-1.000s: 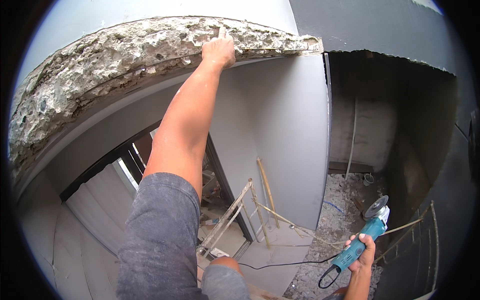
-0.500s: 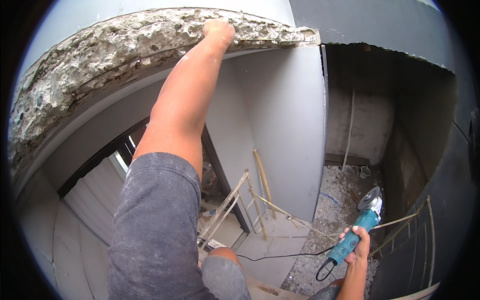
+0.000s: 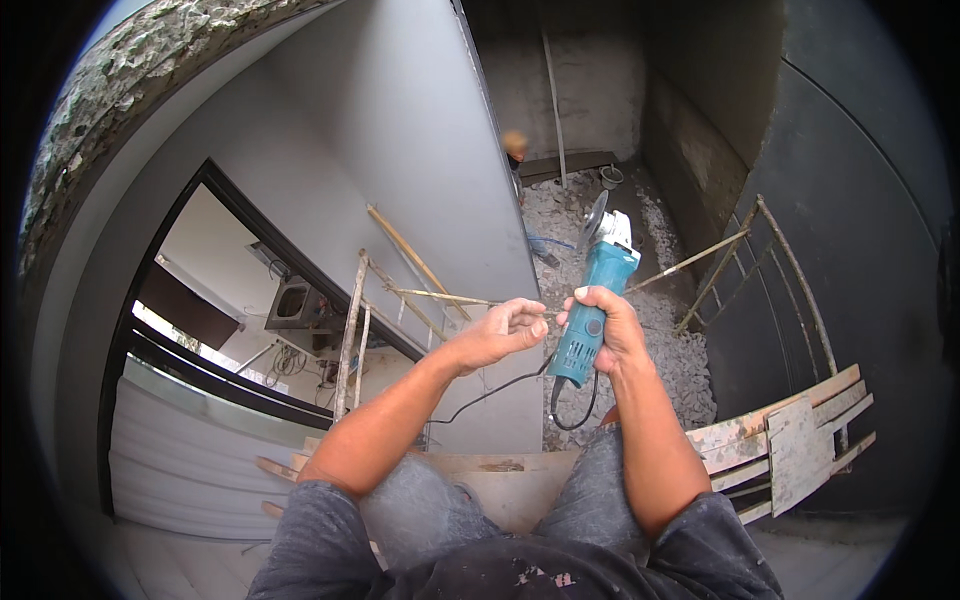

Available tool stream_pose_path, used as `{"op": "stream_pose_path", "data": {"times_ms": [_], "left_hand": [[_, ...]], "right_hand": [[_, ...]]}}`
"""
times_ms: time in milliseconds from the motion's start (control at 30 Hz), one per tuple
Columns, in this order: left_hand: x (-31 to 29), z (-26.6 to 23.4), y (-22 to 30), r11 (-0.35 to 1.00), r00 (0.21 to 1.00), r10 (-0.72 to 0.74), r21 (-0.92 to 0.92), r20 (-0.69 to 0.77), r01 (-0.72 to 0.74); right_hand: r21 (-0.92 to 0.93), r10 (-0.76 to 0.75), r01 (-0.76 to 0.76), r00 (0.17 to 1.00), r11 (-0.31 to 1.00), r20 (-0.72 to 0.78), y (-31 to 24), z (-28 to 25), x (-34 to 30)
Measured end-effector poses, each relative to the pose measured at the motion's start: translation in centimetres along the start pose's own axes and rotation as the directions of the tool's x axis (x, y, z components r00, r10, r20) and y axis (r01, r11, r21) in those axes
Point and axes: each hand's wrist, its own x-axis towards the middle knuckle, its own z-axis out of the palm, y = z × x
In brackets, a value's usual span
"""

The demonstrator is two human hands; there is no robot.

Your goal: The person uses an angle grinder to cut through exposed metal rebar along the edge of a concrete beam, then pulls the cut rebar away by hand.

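My right hand (image 3: 617, 325) is wrapped round the body of a teal angle grinder (image 3: 603, 270), thumb on its upper side. The grinder tilts upward, its white-grey head and cutting disc (image 3: 594, 218) pointing away from me. From its lower end a black power cord (image 3: 480, 400) loops and runs off to the left. Just left of the grinder is my left hand (image 3: 505, 335), with loosely bent fingers apart and nothing in them. A small gap separates it from the tool.
Rough broken concrete (image 3: 130, 75) edges the upper left. Scaffold frames (image 3: 800, 300) stand on both sides, with planks (image 3: 760, 430) at right. Below lies rubble (image 3: 660, 350), with a small bucket (image 3: 611, 178). Part of a blurred person (image 3: 515, 148) shows by the grey wall (image 3: 400, 150).
My left hand has left the broken concrete edge and come down beside the grinder. My right hand has brought the grinder inward and up. The view has tipped downward.
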Motion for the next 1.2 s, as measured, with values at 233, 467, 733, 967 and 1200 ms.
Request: {"op": "stream_pose_path", "data": {"times_ms": [233,467,733,967,1200], "left_hand": [[4.4,6.1,-0.7,0.871,0.976,-0.037,-0.472,0.215,0.137],[4.0,8.2,-0.5,0.837,0.99,-0.068,-0.533,0.126,0.125],[-0.3,6.4,-2.8,0.958,0.984,0.0,-0.282,-0.177,-0.05],[-5.2,-3.6,-0.4,0.887,0.908,0.137,0.456,-0.396,0.065],[-8.1,-12.3,2.2,0.697,0.818,0.195,0.663,-0.541,0.273]], "right_hand": [[-0.179,-0.066,0.064,0.998,0.982,-0.005,-0.3,-0.1,0.0],[-0.316,-0.166,0.145,0.985,0.938,-0.042,0.0,0.1,-0.5],[-0.497,-0.154,0.2,0.979,0.845,0.133,3.6,1.1,0.3],[-0.735,-0.134,0.272,0.961,0.621,0.243,4.0,3.2,-1.0],[-0.922,-0.255,0.333,0.926,0.199,0.279,2.3,1.4,-0.4]]}}
